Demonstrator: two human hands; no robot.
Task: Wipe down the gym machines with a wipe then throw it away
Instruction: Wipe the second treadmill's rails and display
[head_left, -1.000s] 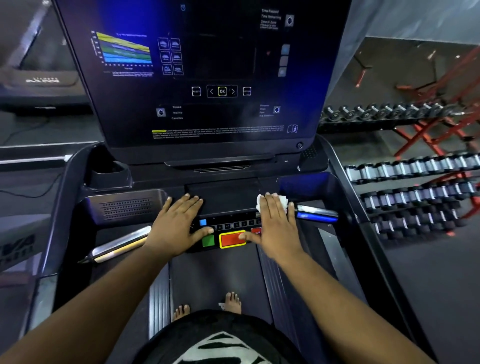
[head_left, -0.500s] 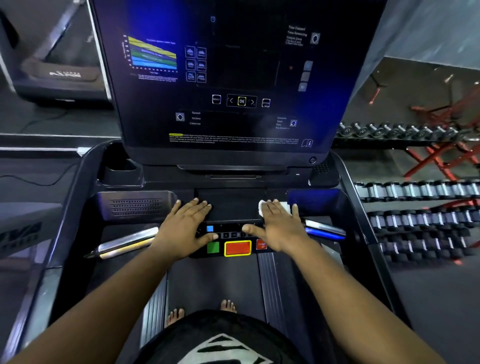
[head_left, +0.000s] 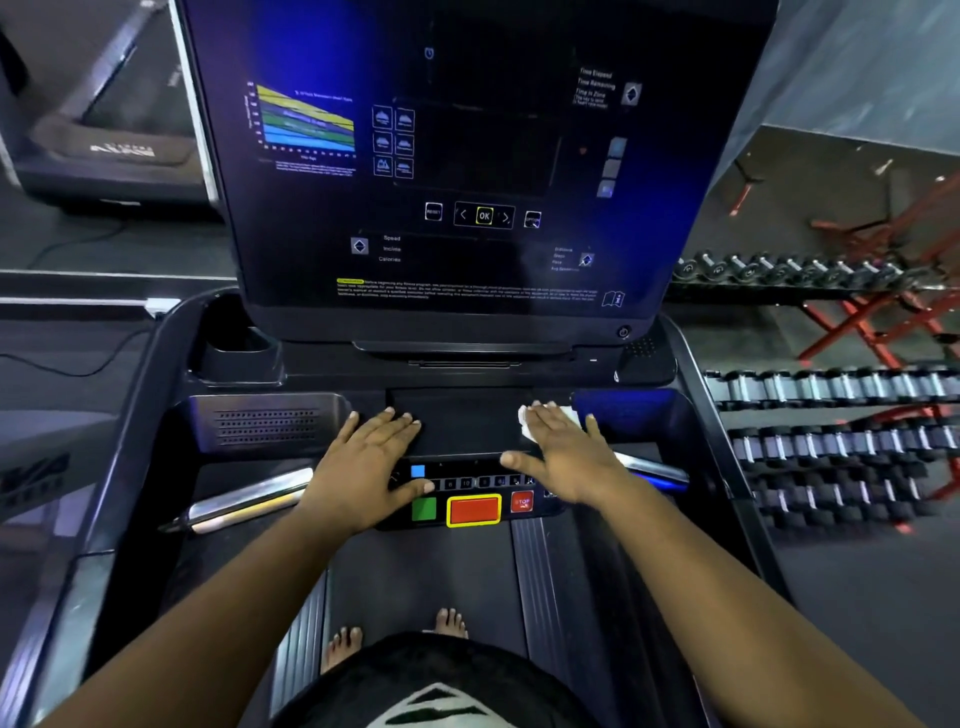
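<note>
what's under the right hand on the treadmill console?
A white wipe pressed flat under the right hand, on the dark console shelf. Only its edges show past the fingers; the rest of it is covered by the hand.

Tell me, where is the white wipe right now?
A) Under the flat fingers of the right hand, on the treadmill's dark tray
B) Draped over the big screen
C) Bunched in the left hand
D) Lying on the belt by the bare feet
A: the white wipe peeks out from under the straight fingers of the right hand, pressed on the dark tray; the left hand lies flat with nothing under it.
</note>
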